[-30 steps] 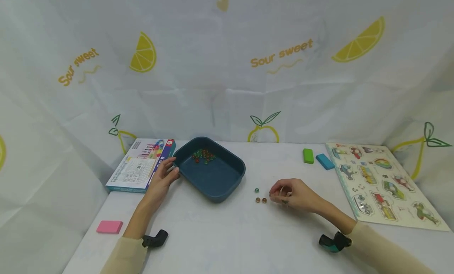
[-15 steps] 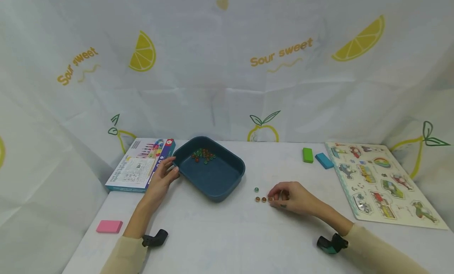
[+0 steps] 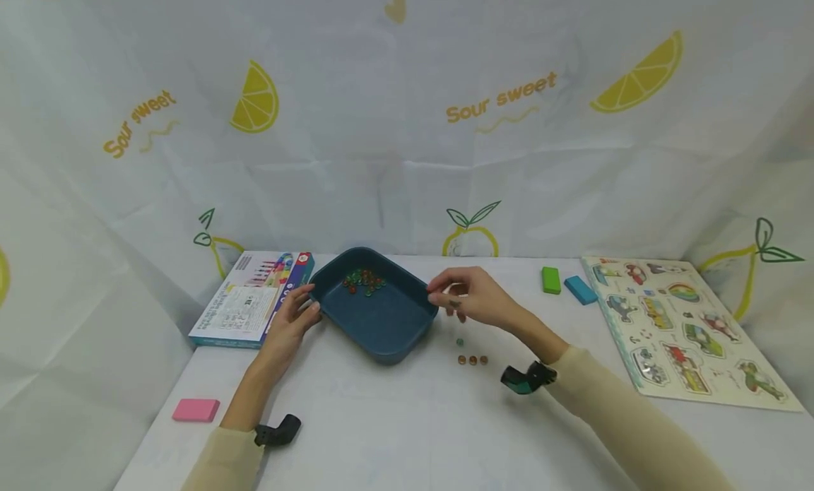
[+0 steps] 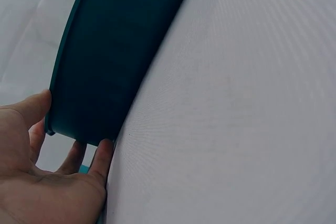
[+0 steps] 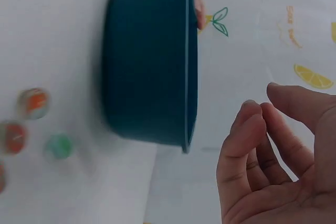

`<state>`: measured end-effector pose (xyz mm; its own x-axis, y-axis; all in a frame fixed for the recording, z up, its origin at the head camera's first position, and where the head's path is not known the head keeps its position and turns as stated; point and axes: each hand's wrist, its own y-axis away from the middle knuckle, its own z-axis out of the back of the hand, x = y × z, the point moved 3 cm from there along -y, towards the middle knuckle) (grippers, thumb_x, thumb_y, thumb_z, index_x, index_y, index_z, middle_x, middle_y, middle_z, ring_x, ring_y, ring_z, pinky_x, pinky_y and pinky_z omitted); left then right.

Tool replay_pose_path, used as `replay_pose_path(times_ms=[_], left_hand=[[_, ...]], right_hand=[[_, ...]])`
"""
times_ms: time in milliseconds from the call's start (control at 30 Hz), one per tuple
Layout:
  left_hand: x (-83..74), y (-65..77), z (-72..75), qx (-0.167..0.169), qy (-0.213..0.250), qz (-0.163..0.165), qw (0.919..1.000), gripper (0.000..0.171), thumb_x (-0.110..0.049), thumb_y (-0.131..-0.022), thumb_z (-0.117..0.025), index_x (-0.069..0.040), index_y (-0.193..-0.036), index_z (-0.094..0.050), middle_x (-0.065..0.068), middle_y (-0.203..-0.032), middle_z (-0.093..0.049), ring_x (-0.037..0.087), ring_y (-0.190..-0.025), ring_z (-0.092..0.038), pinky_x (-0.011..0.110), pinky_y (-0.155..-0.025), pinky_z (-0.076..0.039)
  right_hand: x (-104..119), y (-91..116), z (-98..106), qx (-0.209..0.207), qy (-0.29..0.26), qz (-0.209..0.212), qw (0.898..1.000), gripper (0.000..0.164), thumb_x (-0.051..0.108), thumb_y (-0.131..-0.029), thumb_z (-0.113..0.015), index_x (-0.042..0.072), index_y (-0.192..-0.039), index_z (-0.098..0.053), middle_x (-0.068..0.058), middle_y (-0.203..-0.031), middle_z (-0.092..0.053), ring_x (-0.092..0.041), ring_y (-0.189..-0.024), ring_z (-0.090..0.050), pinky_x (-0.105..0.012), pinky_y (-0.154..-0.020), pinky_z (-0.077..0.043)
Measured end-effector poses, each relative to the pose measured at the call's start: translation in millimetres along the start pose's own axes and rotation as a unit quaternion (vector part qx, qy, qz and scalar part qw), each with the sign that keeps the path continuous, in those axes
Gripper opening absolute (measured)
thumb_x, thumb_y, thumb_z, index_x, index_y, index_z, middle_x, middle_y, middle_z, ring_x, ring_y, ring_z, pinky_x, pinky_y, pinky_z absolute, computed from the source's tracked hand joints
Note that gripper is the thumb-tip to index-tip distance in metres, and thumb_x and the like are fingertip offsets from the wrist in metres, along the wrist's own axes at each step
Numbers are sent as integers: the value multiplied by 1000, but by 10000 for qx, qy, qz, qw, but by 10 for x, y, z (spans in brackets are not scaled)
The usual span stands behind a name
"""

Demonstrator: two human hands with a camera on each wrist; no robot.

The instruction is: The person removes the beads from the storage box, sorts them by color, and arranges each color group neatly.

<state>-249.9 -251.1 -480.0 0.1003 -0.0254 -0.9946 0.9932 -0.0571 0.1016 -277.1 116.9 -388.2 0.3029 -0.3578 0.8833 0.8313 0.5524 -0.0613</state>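
My left hand [image 3: 291, 320] holds the left corner of a dark blue plastic bin [image 3: 381, 318], thumb at the rim and other fingertips on the outside wall in the left wrist view. Green and orange glass marbles [image 3: 364, 280] lie clustered in its far left part. At the bin's right rim, my right hand [image 3: 473, 297] hovers with fingers loosely bent; the right wrist view shows a gap between thumb and fingers, holding nothing. Below this hand, three orange marbles [image 3: 473, 360] form a row on the white table, with one green marble [image 3: 460, 342] behind them.
A flat printed box [image 3: 251, 297] lies behind my left hand, and a pink block [image 3: 196, 410] left of that forearm. Green [image 3: 551, 280] and blue [image 3: 581, 290] blocks lie at the back right beside a picture puzzle board [image 3: 689, 335]. A printed curtain hangs behind.
My right hand set down a third orange marble at the right end of the row, let go, then moved up and left to the bin's rim. The left hand stays at its corner.
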Motion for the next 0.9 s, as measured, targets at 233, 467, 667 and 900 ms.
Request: replay_pose_path(times_ms=[233,467,667,900], left_hand=[[10,-12,-21,44,61,-122,9999,60,-29,-111,-57,-21,-164,-30,8,-176,-22,27,-159,-31,11,-104,-51],[16,-28,-9,3,-32,-70,10000,60,-31,-111,-57,-22,-164,-31,8,-176,-22,27,-157,-34,11,-104,-51],[20,-24,-2,9,-10,-127,9999,62,-32,-110,-58,-20,-164,-30,9,-176,-22,24,-154,-35,13,-106,-52],[21,-23,-1,38,23,-82,10000,62,-33,-111,-57,-21,-165,-29,8,-177,-21,25,-156,-33,9,-103,-51]], right_hand=[[274,-909,-339,-12,-54,47,10000,28,20,-102,-72,4,-125,-73,-19,-115,-75,-39,-91,-75,-38,-68,-64],[186,-1367,-744,94,141,-277,9995,26,17,-101,-73,1,-122,-75,-23,-111,-78,-31,-84,-76,-41,-72,-67],[-38,-1434,-990,-63,758,-677,9948,16,10,-98,-72,2,-110,-78,-17,-93,-79,-16,-63,-69,-25,-58,-59],[-137,-1483,-1127,-197,1347,-855,9870,14,19,-95,-80,7,-103,-81,-10,-93,-80,-13,-64,-65,-24,-57,-56]])
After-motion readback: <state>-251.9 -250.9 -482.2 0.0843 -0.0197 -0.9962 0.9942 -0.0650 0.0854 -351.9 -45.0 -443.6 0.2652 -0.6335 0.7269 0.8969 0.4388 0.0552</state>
